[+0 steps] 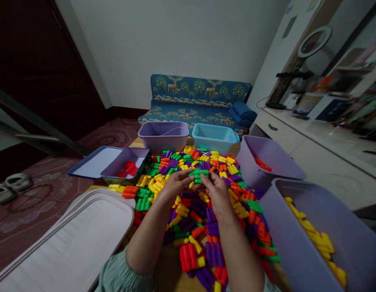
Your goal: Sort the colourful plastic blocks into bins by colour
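Between my two hands is a green plastic building piece (199, 176) made of joined rods, raised a little over the pile. My left hand (177, 184) grips its left end with the fingertips. From the other side my right hand (216, 192) pinches it, thumb on the near face. Under and around both hands spreads a heap of plastic building pieces (212, 221) in yellow, green, purple, orange and red. Some of the heap is hidden behind my forearms.
A purple bin (163, 140) and a blue bin (214, 138) stand at the back. On the right, one purple bin (245, 162) holds red pieces, another (274, 215) yellow ones. A hinged tin (139, 156) with red pieces and stacked white lids (99, 227) lie left.
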`<state>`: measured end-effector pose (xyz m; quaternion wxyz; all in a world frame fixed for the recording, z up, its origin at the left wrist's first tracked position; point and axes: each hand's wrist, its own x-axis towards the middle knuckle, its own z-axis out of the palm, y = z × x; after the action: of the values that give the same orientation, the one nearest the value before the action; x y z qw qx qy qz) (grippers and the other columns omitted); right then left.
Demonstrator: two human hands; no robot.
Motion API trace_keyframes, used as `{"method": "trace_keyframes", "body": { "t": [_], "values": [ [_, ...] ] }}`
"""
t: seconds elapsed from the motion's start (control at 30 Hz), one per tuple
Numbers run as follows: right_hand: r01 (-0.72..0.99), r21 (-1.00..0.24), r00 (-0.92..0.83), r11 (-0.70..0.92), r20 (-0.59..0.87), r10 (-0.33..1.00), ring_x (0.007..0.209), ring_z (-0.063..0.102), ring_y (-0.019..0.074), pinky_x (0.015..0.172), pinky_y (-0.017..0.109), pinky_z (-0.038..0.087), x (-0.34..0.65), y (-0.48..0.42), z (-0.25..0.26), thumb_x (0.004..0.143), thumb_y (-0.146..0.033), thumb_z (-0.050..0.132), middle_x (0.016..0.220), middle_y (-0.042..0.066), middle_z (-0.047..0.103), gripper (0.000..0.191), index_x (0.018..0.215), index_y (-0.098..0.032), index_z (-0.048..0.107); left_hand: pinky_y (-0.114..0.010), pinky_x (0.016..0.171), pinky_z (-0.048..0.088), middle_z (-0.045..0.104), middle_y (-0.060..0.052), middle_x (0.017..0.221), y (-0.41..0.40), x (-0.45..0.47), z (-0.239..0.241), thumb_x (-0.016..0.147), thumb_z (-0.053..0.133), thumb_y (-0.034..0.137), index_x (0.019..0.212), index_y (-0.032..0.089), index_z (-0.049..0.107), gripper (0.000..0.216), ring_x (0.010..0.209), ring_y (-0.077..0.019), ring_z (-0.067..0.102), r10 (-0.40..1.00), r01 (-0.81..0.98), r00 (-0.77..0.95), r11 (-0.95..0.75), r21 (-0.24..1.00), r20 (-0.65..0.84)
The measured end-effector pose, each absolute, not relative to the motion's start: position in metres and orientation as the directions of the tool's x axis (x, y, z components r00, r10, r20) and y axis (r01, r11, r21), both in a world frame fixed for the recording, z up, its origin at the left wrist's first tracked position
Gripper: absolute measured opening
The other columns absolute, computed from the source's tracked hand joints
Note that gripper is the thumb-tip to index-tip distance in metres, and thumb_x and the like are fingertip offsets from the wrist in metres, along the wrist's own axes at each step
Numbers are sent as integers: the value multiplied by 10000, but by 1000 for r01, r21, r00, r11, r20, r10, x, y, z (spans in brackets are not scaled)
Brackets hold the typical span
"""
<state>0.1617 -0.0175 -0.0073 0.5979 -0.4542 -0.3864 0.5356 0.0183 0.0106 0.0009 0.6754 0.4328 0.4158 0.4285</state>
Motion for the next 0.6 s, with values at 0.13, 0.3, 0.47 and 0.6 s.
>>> {"method": "trace_keyframes", "body": {
  "t": [0.13,0.3,0.47,0.6],
  "values": [
    [-287,-958,138,-3,-45,989,558,649,128,547,246,526,162,-16,-8,672,-493,768,775,20,713,420,921,-172,664,-287,676,534,723,-75,1001,12,18,0,589,857,394,1144,157,693,626,761,-161,656,940,-217,284,253,943,-187],
    [-264,-965,147,-4,-44,988,573,662,147,523,254,523,163,-15,-9,670,-506,758,832,39,727,431,930,-174,668,-270,681,530,717,-61,949,14,17,-3,598,849,422,1140,155,697,623,807,-170,652,957,-225,251,205,952,-147],
    [-251,-968,166,16,-27,986,575,670,155,535,262,537,162,-15,-10,678,-506,749,831,49,729,415,912,-173,664,-250,637,528,711,-77,917,17,15,-3,564,844,485,1141,122,691,699,796,-171,643,972,-192,189,177,965,-141],
    [-198,-979,148,42,12,989,595,680,176,553,287,551,161,-13,-15,704,-511,721,827,52,729,396,910,-178,661,-259,634,536,709,-88,945,18,15,-3,604,810,508,1144,113,684,680,775,-166,642,982,-198,157,132,971,-101]
  ]
}}
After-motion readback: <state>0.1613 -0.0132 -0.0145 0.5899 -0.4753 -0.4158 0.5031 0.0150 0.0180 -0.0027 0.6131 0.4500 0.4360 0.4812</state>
